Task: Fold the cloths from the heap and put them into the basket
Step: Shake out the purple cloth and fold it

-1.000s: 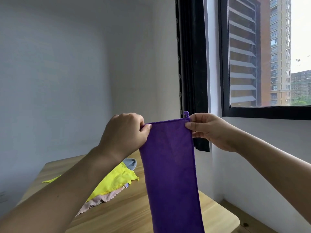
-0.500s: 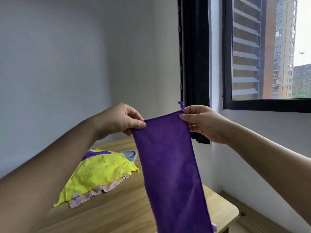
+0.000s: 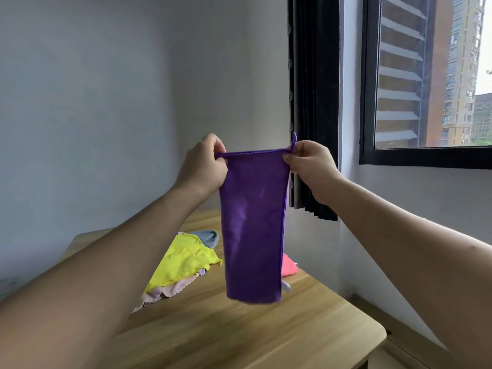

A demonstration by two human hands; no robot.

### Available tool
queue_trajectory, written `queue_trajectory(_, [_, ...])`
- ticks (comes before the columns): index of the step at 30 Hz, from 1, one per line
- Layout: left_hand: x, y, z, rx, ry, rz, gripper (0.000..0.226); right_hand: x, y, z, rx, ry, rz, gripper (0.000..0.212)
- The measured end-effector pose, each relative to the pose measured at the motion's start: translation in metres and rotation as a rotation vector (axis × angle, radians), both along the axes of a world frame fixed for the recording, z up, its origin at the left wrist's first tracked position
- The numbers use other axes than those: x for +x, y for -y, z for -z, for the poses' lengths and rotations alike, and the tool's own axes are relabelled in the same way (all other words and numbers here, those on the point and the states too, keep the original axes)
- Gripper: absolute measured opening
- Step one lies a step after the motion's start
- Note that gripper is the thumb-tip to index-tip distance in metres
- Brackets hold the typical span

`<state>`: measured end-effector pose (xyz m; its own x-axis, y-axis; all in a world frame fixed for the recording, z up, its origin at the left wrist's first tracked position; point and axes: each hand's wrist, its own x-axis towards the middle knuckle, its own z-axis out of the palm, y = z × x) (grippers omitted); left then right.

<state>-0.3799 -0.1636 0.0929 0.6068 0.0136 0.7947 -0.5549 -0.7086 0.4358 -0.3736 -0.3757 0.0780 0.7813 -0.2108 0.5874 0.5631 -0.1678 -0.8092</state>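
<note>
Bare table [image 3: 239, 336] front free; cloth heap [image 3: 183, 259] (left-rear) and pink cloth [image 3: 288, 266] crowd back.

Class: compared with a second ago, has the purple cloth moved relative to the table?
Yes. The purple cloth has risen: its lower end now hangs clear above the wooden table; earlier it ran down past the table's near edge.

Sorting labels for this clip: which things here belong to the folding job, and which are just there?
Job: purple cloth, pinched by left hand and right hand; yellow cloth; pink cloth; beige cloth.
Just there: table; window; dark curtain.
</note>
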Motion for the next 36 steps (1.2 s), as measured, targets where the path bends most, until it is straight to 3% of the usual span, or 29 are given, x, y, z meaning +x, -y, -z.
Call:
queue_trajectory(3, [-0.005, -0.005, 0.006, -0.124, -0.076, 0.135, 0.01, -0.003, 0.0, 0.008, 0.018, 0.005, -0.067, 0.011])
queue_trajectory(9, [-0.032, -0.011, 0.058, -0.343, -0.566, 0.377, 0.019, -0.031, 0.01, 0.055, -0.001, -0.261, -0.232, 0.01])
queue_trajectory(16, [-0.05, -0.013, 0.153, -0.155, -1.145, 0.46, 0.018, -0.054, 0.03, 0.136, -0.477, -0.971, -0.41, 0.014])
queue_trajectory(21, [-0.071, 0.001, 0.222, 0.079, -1.415, 0.471, 0.023, -0.058, 0.022, 0.196, -0.763, -1.198, -0.473, 0.008])
queue_trajectory(27, [-0.063, -0.009, 0.263, 0.155, -1.422, 0.363, 0.015, -0.047, 0.009, 0.226, -0.773, -1.213, -0.532, 0.011])
queue_trajectory(32, [-0.037, -0.017, 0.262, 0.146, -1.217, 0.175, 0.014, -0.024, -0.003, 0.233, -0.559, -0.966, -0.432, 0.011])
queue_trajectory(36, [-0.004, -0.02, 0.273, 0.027, -1.062, 0.055, 0.013, -0.003, -0.015, 0.25, -0.527, -0.814, -0.3, 0.011])
